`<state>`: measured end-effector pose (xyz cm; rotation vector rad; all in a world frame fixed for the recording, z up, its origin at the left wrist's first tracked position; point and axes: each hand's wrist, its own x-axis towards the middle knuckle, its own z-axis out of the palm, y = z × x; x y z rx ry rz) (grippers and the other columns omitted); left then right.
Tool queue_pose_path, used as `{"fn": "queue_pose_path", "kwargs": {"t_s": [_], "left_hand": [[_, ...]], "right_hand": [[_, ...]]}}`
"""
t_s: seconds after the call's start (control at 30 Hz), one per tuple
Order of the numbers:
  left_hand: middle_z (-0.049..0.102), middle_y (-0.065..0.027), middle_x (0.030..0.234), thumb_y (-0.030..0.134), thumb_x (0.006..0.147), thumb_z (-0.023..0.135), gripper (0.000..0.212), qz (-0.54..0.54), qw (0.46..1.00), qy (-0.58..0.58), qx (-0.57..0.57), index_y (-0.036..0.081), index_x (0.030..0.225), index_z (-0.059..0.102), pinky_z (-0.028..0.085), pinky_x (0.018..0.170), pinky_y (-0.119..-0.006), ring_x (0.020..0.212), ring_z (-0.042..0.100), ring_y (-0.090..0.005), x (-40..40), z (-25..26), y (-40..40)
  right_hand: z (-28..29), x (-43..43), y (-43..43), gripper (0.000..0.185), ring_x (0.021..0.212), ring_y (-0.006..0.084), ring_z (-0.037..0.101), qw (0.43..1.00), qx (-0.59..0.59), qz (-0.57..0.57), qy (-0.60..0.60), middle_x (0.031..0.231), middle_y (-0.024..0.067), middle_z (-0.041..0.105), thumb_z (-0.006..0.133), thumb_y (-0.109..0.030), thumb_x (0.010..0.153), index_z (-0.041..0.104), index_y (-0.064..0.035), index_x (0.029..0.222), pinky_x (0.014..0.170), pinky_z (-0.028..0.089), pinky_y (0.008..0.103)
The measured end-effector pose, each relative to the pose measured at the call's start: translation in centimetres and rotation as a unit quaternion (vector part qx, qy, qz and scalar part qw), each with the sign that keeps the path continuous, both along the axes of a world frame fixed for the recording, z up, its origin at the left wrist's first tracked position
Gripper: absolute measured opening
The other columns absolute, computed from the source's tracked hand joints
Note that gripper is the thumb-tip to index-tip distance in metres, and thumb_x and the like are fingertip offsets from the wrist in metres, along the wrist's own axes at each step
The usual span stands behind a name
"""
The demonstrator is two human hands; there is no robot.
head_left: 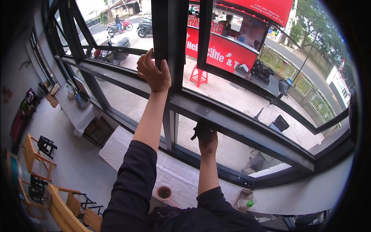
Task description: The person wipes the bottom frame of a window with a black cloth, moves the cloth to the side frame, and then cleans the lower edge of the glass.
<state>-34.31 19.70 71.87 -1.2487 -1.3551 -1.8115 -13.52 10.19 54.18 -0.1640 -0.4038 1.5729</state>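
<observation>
My left hand (155, 71) is raised against the dark metal window frame (169, 43), its fingers apart beside the upright post and nothing seen in them. Lower and to the right, my right hand (208, 143) holds a dark object (203, 130) just under the horizontal window rail (240, 123); its kind is hard to tell in shadow, but a small curved part sticks out at its left. Above the rail, a top-hung window sash (249, 81) stands tilted outward. Another sash (116, 49) is tilted out at the upper left.
Below the window runs a table with a pale checked cloth (174, 174), bearing a cup of dark liquid (164, 192). A bottle with a green cap (249, 203) stands at the right. Wooden chairs (37, 159) and a bench (62, 208) are at the left. Outside are a red stall and motorcycles.
</observation>
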Motion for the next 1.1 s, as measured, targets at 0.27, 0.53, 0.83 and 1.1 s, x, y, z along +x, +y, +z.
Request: {"fn": "queue_pose_path", "kwargs": {"t_s": [0.27,0.53,0.83,1.1], "left_hand": [[0.039,-0.0124,0.112,0.047,0.082,0.048,0.054,-0.043,0.999,0.003,0.032,0.011,0.122,0.043,0.025,0.091,-0.047,0.107,0.036,-0.0297,0.0,0.2,0.2],[0.039,-0.0154,0.109,0.049,0.080,0.053,0.059,-0.010,0.999,0.044,0.027,0.005,0.119,0.045,0.025,0.093,-0.044,0.105,0.035,-0.0303,0.3,0.4,-0.3],[0.038,-0.0132,0.111,0.050,0.075,0.056,0.059,0.007,0.999,0.026,0.030,0.013,0.120,0.047,0.027,0.091,-0.046,0.106,0.035,-0.0296,-0.1,0.3,0.1],[0.040,-0.0144,0.109,0.048,0.080,0.050,0.057,0.009,0.997,0.061,0.043,0.009,0.121,0.044,0.025,0.093,-0.047,0.106,0.036,-0.0308,-0.5,0.0,0.4]], "right_hand": [[-0.1,3.5,-2.5,0.033,0.106,0.0298,0.054,0.999,0.004,-0.031,-0.017,0.118,0.0141,0.054,0.042,-0.012,0.086,0.048,-0.0062,0.118,0.088,0.045,0.0431],[1.7,-7.8,-0.6,0.028,0.104,0.0286,0.056,0.993,-0.084,0.043,-0.063,0.115,0.0128,0.055,0.047,-0.008,0.087,0.047,-0.0074,0.115,0.085,0.048,0.0415],[1.5,-2.5,-2.3,0.025,0.098,0.0277,0.058,0.991,-0.067,-0.023,-0.115,0.111,0.0141,0.055,0.047,-0.011,0.089,0.047,-0.0070,0.114,0.084,0.049,0.0434],[2.8,11.5,-7.5,0.026,0.092,0.0224,0.059,0.868,-0.148,-0.432,-0.196,0.106,0.0151,0.050,0.047,-0.009,0.090,0.035,-0.0036,0.112,0.070,0.056,0.0337]]}}
